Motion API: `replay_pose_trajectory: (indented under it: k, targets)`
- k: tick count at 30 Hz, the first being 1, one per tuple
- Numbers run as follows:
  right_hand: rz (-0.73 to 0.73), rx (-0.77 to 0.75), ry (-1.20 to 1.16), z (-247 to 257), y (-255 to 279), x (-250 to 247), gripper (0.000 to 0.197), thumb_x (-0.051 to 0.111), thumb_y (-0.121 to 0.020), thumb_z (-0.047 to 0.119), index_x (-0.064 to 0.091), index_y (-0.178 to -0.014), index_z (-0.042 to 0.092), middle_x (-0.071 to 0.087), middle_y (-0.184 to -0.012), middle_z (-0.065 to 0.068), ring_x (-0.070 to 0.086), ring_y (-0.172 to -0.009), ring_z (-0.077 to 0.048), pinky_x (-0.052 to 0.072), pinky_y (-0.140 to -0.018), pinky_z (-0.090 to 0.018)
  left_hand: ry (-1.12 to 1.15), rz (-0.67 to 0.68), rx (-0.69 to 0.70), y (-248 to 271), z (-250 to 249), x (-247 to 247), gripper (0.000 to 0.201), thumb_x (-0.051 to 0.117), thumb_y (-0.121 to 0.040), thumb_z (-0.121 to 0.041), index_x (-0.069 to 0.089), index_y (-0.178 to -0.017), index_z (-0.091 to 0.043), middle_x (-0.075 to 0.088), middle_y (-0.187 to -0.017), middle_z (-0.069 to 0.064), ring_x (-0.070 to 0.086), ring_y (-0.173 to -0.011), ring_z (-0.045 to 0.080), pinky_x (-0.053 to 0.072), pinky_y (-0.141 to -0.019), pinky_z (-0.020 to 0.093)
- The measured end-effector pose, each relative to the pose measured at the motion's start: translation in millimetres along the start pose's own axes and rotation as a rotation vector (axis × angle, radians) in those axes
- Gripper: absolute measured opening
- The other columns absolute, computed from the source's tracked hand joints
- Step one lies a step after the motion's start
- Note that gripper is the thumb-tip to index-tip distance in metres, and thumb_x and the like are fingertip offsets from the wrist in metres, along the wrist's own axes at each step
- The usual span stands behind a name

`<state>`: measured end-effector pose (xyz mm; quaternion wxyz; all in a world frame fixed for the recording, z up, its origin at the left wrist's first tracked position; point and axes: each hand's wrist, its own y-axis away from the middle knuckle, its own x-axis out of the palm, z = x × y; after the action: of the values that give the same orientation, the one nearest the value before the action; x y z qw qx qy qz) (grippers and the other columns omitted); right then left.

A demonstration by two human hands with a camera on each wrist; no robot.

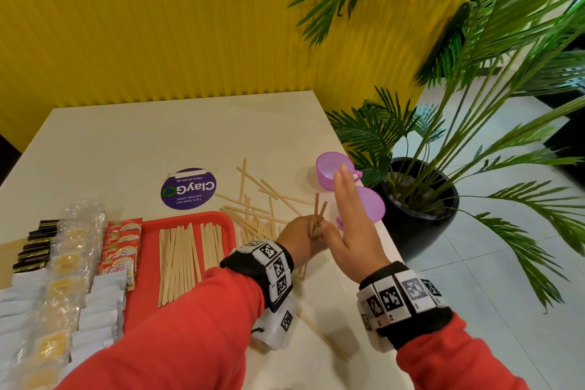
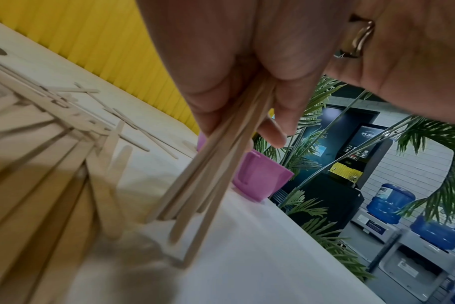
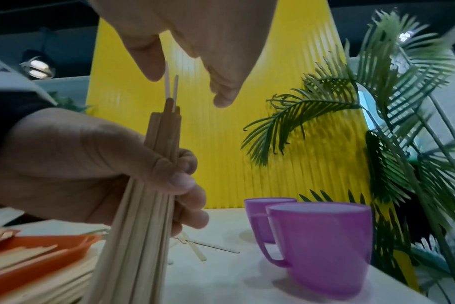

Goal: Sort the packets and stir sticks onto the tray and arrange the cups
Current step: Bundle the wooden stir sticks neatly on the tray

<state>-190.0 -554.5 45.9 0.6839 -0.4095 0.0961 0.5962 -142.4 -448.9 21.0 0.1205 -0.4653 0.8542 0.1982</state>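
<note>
The left hand is curled round a bundle of wooden stir sticks, holding it upright with the lower ends standing on the white counter just right of the red tray; two sticks poke higher than the others. The right hand hovers just above and beside the bundle's top, fingers straight and together, palm flat, holding nothing. On the tray lie two neat rows of stir sticks, with rows of packets to their left. A loose scatter of stir sticks lies on the counter beyond the left hand. Two purple cups stand side by side near the counter's right edge, just past the right hand, close to a potted palm.
</note>
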Motion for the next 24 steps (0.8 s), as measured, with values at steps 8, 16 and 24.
replay_pose_trajectory:
  k: [8,16,24]
  targets:
    - [0.38,0.036,0.245,3.2,-5.3,-7.8,0.056,0.038,-0.087,0.014,0.036,-0.143,0.019,0.025,-0.152,0.01,0.018,-0.141,-0.005,0.021,-0.116,-0.029,-0.012,0.034,-0.043,-2.6,-0.5,3.2,0.031,0.049,-0.087,-0.008,0.036,-0.066,-0.026,0.039,-0.069,-0.011,0.042,-0.08,0.015,0.036,-0.074,0.024]
    - [0.519,0.164,0.251,5.4,3.1,-6.3,0.072,0.047,-0.091,0.014,0.004,-0.149,0.023,-0.012,-0.151,0.018,-0.008,-0.138,0.005,0.011,-0.116,-0.025,0.107,-0.027,-0.005,-1.3,-3.3,4.6,0.022,0.039,-0.093,0.004,0.049,-0.088,-0.015,0.051,-0.076,0.002,0.05,-0.071,0.008,0.04,-0.062,0.005]
    - [0.214,0.615,-0.066,-20.5,8.7,-2.9,0.082,0.071,-0.079,0.023,0.023,-0.146,0.016,0.037,-0.145,-0.003,0.041,-0.125,-0.013,0.035,-0.091,-0.015,0.219,-0.069,0.024,-3.2,-7.0,-5.4,0.016,0.05,-0.095,-0.017,0.045,-0.11,-0.021,0.055,-0.09,-0.009,0.052,-0.081,-0.001,0.035,-0.062,-0.004]
